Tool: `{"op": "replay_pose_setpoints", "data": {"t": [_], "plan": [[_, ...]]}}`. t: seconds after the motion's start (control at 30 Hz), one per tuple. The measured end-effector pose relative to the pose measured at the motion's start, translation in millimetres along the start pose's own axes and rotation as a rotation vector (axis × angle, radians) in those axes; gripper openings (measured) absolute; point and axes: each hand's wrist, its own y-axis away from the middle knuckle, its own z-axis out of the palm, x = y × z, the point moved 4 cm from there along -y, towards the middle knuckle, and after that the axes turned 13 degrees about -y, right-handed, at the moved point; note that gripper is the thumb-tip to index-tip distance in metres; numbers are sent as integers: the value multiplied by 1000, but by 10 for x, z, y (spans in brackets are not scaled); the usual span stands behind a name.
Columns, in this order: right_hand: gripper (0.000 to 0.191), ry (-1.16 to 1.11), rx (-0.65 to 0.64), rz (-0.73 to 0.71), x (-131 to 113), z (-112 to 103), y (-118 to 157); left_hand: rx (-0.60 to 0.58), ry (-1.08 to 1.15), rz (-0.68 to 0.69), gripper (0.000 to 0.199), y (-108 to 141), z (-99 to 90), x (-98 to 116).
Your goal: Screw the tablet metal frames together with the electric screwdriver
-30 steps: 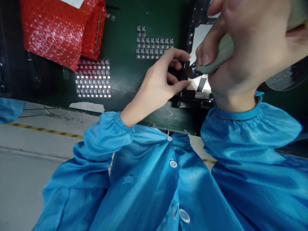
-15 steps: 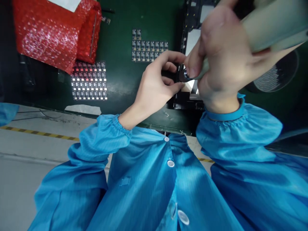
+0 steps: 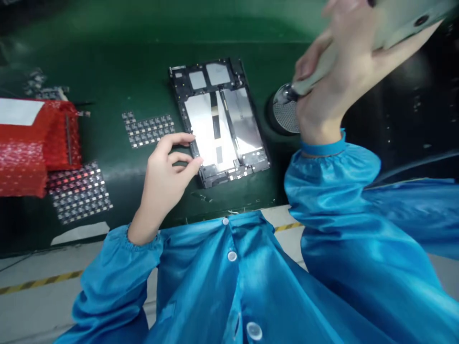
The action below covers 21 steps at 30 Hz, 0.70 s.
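Observation:
An opened tablet lies on the green table, its silvery battery area and black frame exposed. My left hand holds its left edge, thumb and curled fingertips on the frame. In my right hand is a pale electric screwdriver, gripped in closed fingers and slanting down to the left. Its metal nose is over a round, black-rimmed dish with a finely patterned inside, right of the tablet. I cannot make out whether the bit touches the dish, and part of the dish is hidden by my hand.
Left of the tablet lies a sheet of small circuit boards. A larger sheet of boards is partly under a red bubble-wrap bag. Loose small parts lie behind the bag. The table's front edge is close to my body.
My right hand has lifted the screwdriver from the tablet's left edge and moved it right, over the dish. My left hand stays at that edge. The camera view has shifted, uncovering the tablet.

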Motion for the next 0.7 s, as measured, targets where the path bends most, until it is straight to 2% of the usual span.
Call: {"op": "replay_pose_setpoints", "data": {"t": [0.07,0.13,0.23,0.33,0.6,0.7], "plan": [[105,-36,50,-58,145,-330,-166,-6,-6,-12,41,10,2,31],[98,-51,-58,-59,218,-457,-208,0,-17,-36,49,17,-5,49],[73,-51,-254,-33,183,-410,-123,13,-24,-53,61,28,-33,52],[59,-52,-302,-26,117,-328,-54,4,-38,-34,63,35,-59,35],[65,-19,-263,-45,123,-299,-23,5,-69,-2,70,49,-70,38],[74,54,-275,5,143,-287,-40,-1,-49,-14,71,36,-60,48]]}}
